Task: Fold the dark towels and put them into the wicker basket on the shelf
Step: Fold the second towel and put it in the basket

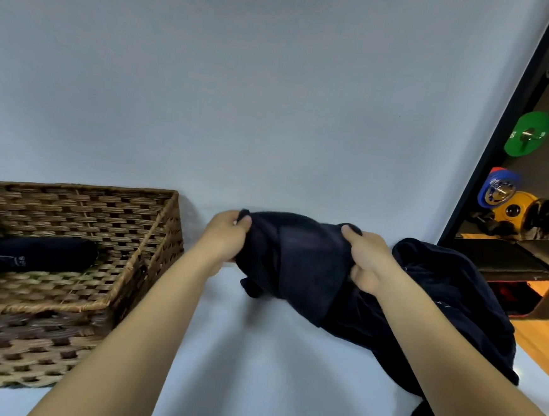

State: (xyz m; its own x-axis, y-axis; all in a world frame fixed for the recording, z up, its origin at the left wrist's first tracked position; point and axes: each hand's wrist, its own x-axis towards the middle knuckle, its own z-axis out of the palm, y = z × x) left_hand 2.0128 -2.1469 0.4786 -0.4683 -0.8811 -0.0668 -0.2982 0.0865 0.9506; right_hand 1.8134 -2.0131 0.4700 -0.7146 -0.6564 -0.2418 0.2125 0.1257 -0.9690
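Dark cloth is bunched between both hands: the left hand (226, 233) pinches one upper corner of a dark towel (298, 259) and the right hand (366, 259) grips the other, its fingers curled into the fabric. The towel hangs in loose folds above the white shelf (255, 354), its lower edge trailing to the right onto a heap of more dark towels (455, 314) that spills over the near right edge of the shelf. To the left stands the wicker basket (72, 293), with one rolled towel (34, 254) already lying at its far left end.

As I judge it, the chief risk is that the held towel and the heap are not cleanly parted. Both are the same dark colour and they touch, so a lift or a shake could catch a second towel and drag the pile off the shelf edge, where part of it already overhangs. The towel is also gathered rather than spread, so a fold made now would likely come out lopsided or bulky. The left pinch looks slight, and a sharp snap to flatten the cloth could pull that corner free. Whether the corners held are matching ones I cannot tell, since the folds hide the edges. Moving toward the basket, a dangling edge could snag on its woven rim.
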